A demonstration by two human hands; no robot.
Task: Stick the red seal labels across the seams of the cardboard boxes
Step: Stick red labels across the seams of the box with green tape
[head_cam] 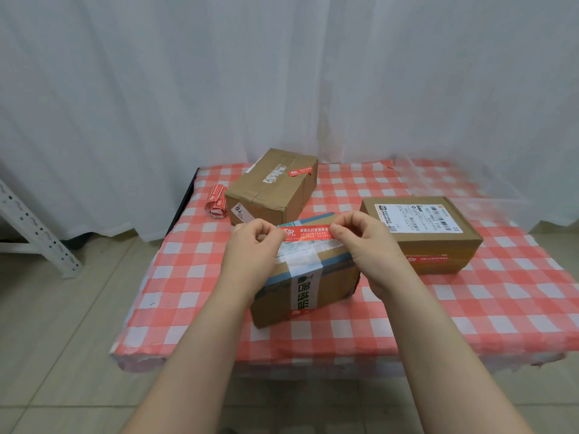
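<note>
Tablecloth [485, 296]: is showing coral red and white checks.
Curtain [282, 73]: is hanging plain white.
Floor [62, 324]: is showing pale beige tiles.
Held seal label [308, 232]: is showing red with white characters.
Near box [336, 277]: is showing brown, with grey-blue bands.
White tape [305, 292]: is carrying dark green characters.
Far box [272, 195]: is showing brown, carrying a red seal [300, 171] and a white tag [239, 211] with black digits.
Right box [438, 249]: is showing brown, with a red strip [427, 259] in front.
Shipping label [416, 218]: is showing white with black barcodes.
Label bundle [216, 200]: is showing red with white print.
</note>
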